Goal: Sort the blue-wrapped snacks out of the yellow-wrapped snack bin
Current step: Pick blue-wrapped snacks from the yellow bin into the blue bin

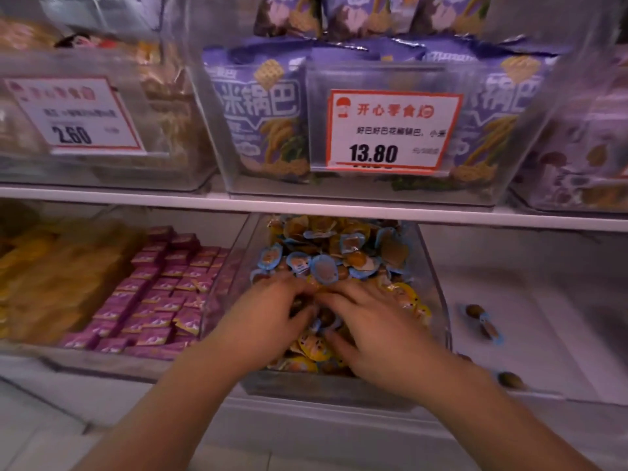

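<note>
A clear plastic bin [438, 290] on the lower shelf holds a heap of small snacks. Blue-wrapped snacks [323, 268] lie mostly at its back and middle. Yellow-wrapped snacks [409, 299] fill the front and right. Both my hands are inside the bin, side by side, palms down on the heap. My left hand [268, 317] has its fingers bent into the snacks near the middle. My right hand [367, 324] lies spread over the pile, its thumb toward the front. Whether either hand holds a snack is hidden by the fingers and blur.
To the right, a wide clear bin [543, 300] holds a few loose blue-wrapped snacks [484, 322]. A bin of pink packets [159, 294] stands to the left. The white shelf edge [306, 203] above carries bins of purple bags and price cards.
</note>
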A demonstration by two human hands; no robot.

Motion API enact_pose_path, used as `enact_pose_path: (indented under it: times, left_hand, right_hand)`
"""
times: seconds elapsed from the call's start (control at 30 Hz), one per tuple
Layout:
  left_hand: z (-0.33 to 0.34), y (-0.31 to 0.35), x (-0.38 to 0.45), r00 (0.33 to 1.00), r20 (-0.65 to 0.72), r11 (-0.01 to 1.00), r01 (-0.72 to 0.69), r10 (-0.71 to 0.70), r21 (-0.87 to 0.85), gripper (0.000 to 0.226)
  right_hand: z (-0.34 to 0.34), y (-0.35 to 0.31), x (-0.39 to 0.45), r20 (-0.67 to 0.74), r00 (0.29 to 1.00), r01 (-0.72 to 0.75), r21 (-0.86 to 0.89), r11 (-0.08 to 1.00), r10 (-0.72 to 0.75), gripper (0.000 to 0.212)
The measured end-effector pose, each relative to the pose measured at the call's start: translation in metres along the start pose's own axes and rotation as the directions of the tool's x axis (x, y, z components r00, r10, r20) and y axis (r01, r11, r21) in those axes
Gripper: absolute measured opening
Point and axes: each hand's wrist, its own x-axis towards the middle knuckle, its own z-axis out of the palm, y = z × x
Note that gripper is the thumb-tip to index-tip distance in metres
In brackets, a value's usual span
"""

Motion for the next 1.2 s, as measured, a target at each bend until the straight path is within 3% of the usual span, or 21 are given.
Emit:
enact_pose_path:
  times: [0.1,0.2,0.4,0.43,0.5,0.57,0.63,0.73,0.83,0.9,1.0,1.07,1.13,1.2]
  left_hand:
    - [-0.003,-0.002,-0.001,0.996,0.074,0.991,0.036,-0.046,0.132,0.033]
    - [-0.006,-0.002,-0.003,0.988,0.134,0.986,0.056,-0.078,0.159,0.041]
    - [-0.002,0.001,-0.004,0.992,0.088,0.984,0.071,-0.087,0.166,0.043]
    - [-0.001,0.001,-0.004,0.993,0.083,0.98,0.073,-0.09,0.184,0.042]
    - [0.001,0.0,-0.002,0.994,0.072,0.975,0.06,-0.078,0.216,0.037]
    - [0.002,-0.001,-0.001,0.996,0.072,0.97,0.038,-0.057,0.24,0.03]
    - [0.003,-0.001,-0.002,0.998,0.056,0.968,0.008,-0.023,0.25,0.023]
    - [0.006,0.001,0.0,0.985,-0.171,0.996,0.006,0.008,0.085,0.009]
    - [0.007,0.002,0.01,0.895,-0.431,0.978,0.029,-0.118,-0.207,0.006]
    - [0.009,0.001,0.015,0.903,-0.414,0.982,0.039,-0.113,-0.183,0.006]
    - [0.015,-0.005,0.02,0.96,-0.281,0.996,0.022,0.002,0.084,0.011]
    - [0.016,-0.008,0.021,0.974,-0.227,0.99,0.014,0.019,0.142,0.016]
    - [0.014,-0.009,0.022,0.965,-0.261,0.991,0.018,0.019,0.136,0.02]
    - [0.013,-0.008,0.021,0.947,-0.32,0.994,0.048,-0.012,0.102,0.026]
  right_hand:
    - [0.008,0.006,0.017,0.064,0.998,-0.014,-0.11,0.994,0.021,0.053]
    - [0.007,0.015,0.027,0.098,0.994,-0.04,-0.163,0.986,0.056,0.058]
    - [0.007,0.015,0.028,-0.018,0.998,-0.068,-0.24,0.968,0.066,0.043]
    - [0.007,0.016,0.026,-0.053,0.997,-0.073,-0.211,0.975,0.063,0.039]
    - [0.002,0.02,0.023,-0.176,0.977,-0.12,0.016,0.993,0.121,0.027]
    - [-0.004,0.023,0.024,-0.253,0.931,-0.183,0.298,0.937,0.262,0.025]
    - [-0.007,0.024,0.028,-0.28,0.893,-0.227,0.395,0.89,0.352,0.029]
    - [-0.002,0.019,0.038,-0.328,0.914,-0.195,0.162,0.967,0.24,0.03]
    - [0.008,0.011,0.046,-0.269,0.959,-0.111,-0.079,0.991,0.086,0.032]
    - [0.014,0.008,0.049,-0.222,0.974,-0.084,-0.145,0.986,0.05,0.04]
    - [0.017,0.009,0.05,-0.169,0.985,-0.072,-0.205,0.976,0.037,0.049]
    - [0.018,0.012,0.049,-0.135,0.99,-0.076,-0.24,0.968,0.044,0.047]
    - [0.018,0.016,0.048,-0.132,0.988,-0.102,-0.209,0.973,0.075,0.045]
    - [0.014,0.018,0.047,-0.191,0.973,-0.145,-0.073,0.987,0.129,0.038]
